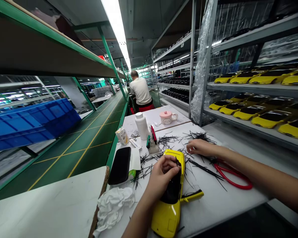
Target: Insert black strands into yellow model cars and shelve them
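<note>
Head cam: my left hand (162,175) is closed on a yellow model car (167,215), right by a thin black strip (176,162) — my right hand (201,147) is loose and open on the white bench (221,205), among scattered black strips (198,136), just beside red-handled scissors (232,175).

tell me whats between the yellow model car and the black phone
In the head view, a loose scatter of thin black strips lies on the white bench top between the yellow model car and the black phone.

- Yellow model car (166,216) with dark windows, lying lengthwise at lower centre of the frame
- Thin black strips (198,136) scattered in loose tangles around it, centre of the frame
</note>
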Tool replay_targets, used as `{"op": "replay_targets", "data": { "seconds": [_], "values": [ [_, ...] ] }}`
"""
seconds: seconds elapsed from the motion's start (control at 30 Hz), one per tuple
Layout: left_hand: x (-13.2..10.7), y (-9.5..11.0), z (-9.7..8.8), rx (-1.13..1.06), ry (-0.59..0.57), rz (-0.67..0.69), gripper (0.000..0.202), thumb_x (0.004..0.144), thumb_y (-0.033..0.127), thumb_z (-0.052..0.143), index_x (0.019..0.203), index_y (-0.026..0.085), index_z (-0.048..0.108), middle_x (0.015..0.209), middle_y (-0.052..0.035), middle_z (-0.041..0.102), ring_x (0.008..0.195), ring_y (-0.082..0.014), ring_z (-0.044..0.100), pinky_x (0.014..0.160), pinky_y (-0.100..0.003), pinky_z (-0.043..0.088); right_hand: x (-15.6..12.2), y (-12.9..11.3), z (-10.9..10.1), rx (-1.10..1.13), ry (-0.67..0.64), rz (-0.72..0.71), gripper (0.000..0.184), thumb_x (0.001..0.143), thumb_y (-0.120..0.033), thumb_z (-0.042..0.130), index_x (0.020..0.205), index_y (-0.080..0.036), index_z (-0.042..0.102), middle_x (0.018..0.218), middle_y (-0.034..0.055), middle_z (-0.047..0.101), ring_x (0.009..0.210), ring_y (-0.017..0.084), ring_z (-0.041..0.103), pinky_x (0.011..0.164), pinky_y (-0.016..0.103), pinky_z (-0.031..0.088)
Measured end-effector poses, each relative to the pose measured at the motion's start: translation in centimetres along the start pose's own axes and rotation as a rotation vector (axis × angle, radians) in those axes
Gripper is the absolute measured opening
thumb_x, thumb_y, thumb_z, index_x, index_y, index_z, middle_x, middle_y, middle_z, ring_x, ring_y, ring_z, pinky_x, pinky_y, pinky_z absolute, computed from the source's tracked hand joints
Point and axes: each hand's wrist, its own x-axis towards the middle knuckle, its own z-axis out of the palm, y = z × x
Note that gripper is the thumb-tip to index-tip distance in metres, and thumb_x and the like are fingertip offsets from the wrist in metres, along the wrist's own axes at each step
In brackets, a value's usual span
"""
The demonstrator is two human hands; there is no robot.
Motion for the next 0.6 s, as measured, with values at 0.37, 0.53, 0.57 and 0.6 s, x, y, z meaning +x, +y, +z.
{"op": "replay_targets", "data": {
  "seconds": [0.37,0.53,0.57,0.6],
  "values": [
    [-0.5,0.3,1.0,0.02,0.149,0.028,0.025,0.078,0.02,0.07,0.098,0.017,0.056,0.078,-0.0004,0.064,0.067,-0.0096,0.058,0.067,-0.022,0.046,-1.2,-2.9,0.6,0.297,0.195,0.041,0.026,0.092,-0.039,0.044,0.084,-0.019,0.057,0.087,0.008,0.057,0.081,0.021,0.053,0.076,0.035,0.043],
    [-0.4,0.2,1.2,0.102,0.108,0.039,0.018,0.079,0.019,0.068,0.095,0.016,0.06,0.078,-0.0009,0.064,0.066,-0.0088,0.053,0.064,-0.021,0.042,-3.1,-8.5,-0.6,0.899,0.032,0.091,0.033,0.088,-0.05,0.054,0.091,-0.017,0.058,0.069,-0.0025,0.048,0.055,0.009,0.041,0.052,0.024,0.032],
    [-0.4,0.2,1.2,0.109,0.102,0.04,0.018,0.079,0.019,0.068,0.095,0.015,0.06,0.077,-0.0007,0.063,0.066,-0.0089,0.052,0.064,-0.021,0.042,-3.3,-9.3,-0.7,1.055,-0.01,0.109,0.033,0.085,-0.049,0.06,0.089,-0.016,0.059,0.066,-0.0037,0.046,0.053,0.008,0.039,0.05,0.023,0.029],
    [-0.4,0.2,1.2,0.111,0.096,0.04,0.018,0.079,0.019,0.068,0.094,0.015,0.06,0.077,-0.0006,0.063,0.066,-0.009,0.052,0.064,-0.021,0.042,-3.5,-9.9,-0.6,1.178,-0.041,0.126,0.033,0.082,-0.047,0.065,0.086,-0.015,0.059,0.064,-0.0044,0.045,0.052,0.007,0.038,0.05,0.023,0.027]
  ]
}}
